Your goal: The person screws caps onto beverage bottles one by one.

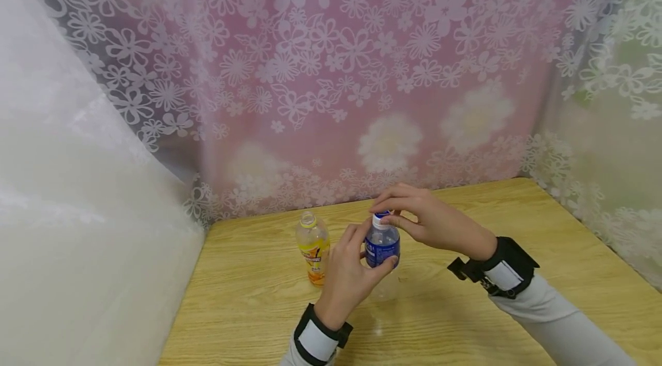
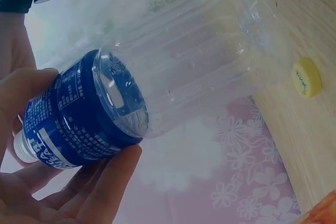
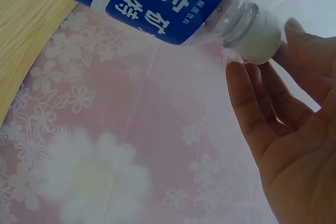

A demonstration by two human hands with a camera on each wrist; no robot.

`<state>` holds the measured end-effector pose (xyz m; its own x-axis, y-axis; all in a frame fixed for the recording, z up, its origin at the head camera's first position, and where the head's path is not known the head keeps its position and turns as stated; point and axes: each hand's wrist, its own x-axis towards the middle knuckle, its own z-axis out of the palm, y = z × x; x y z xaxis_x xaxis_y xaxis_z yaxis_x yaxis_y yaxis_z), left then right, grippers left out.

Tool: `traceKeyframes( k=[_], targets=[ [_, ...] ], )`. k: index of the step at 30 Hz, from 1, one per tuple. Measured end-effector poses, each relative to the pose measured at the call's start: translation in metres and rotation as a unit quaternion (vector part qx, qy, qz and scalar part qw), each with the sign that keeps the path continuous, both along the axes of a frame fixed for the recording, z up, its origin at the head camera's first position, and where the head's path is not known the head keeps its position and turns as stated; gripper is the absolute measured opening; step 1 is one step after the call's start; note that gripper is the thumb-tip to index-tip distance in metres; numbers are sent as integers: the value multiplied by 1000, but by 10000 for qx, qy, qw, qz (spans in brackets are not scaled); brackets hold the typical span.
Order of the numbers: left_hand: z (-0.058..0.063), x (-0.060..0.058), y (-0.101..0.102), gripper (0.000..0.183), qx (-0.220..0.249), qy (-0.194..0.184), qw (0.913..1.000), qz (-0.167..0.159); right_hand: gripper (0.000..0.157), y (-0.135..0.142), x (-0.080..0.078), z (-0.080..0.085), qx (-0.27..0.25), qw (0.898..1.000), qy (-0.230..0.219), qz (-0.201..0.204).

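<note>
At far left hangs a white sheet, smooth and slightly glossy. Next stands an upright, clear plastic yellow-labelled bottle, rounded at the shoulder, with an open mouth and a yellow neck ring; its printing is too small to read. It sits at nine o'clock from the blue-labelled bottle, just beside the left hand.

That hand comes in from seven o'clock, black strap at the wrist, thumb on the near side and fingers round the far side, gripping the blue-labelled bottle at its label. The bottle is upright, of thin clear ribbed plastic; whether its base touches the wood I cannot tell. The label is glossy blue with a white wave; "500mL" and the large white characters 宝, 矿, 水 and 特 can be read, and on another side white letters ending "EAT".

At twelve o'clock on the bottle is a white cap. The right hand reaches in from about four o'clock, bent over it with fingers curled and thumb opposite, pinching it.

A round yellow cap with dark marks lies near the bottle's base on the wood-grained table. Behind, at twelve o'clock, hangs a pink curtain of translucent film printed with white flowers.
</note>
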<state>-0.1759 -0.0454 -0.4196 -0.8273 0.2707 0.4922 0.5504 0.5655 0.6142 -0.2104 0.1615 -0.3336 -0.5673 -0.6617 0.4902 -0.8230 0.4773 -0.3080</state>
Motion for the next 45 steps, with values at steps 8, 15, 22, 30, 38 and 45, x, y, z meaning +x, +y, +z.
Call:
traceKeyframes(
  k=[8,15,22,30,38,45],
  targets=[
    [33,20,-20,76,588,-618,9956,-382,27,17,2,-4,-508,9981,-161,-298],
    [70,37,-85,68,925,-52,9945,479,25,30,-3,-21,-364,9979,-171,-514],
    [85,24,-169,69,1391,712,9733,1681,22,43,-8,-40,-201,9937,-534,-964],
    [69,-43,-233,70,852,798,9577,2630,20,48,-13,-57,-50,9897,-763,-1211],
    [13,-122,-249,80,331,214,9505,3083,18,55,-10,-69,77,9864,-1046,-1269],
    [-24,-150,-258,80,407,50,9427,3310,17,61,-4,-78,130,9828,-1261,-1345]
  ],
)
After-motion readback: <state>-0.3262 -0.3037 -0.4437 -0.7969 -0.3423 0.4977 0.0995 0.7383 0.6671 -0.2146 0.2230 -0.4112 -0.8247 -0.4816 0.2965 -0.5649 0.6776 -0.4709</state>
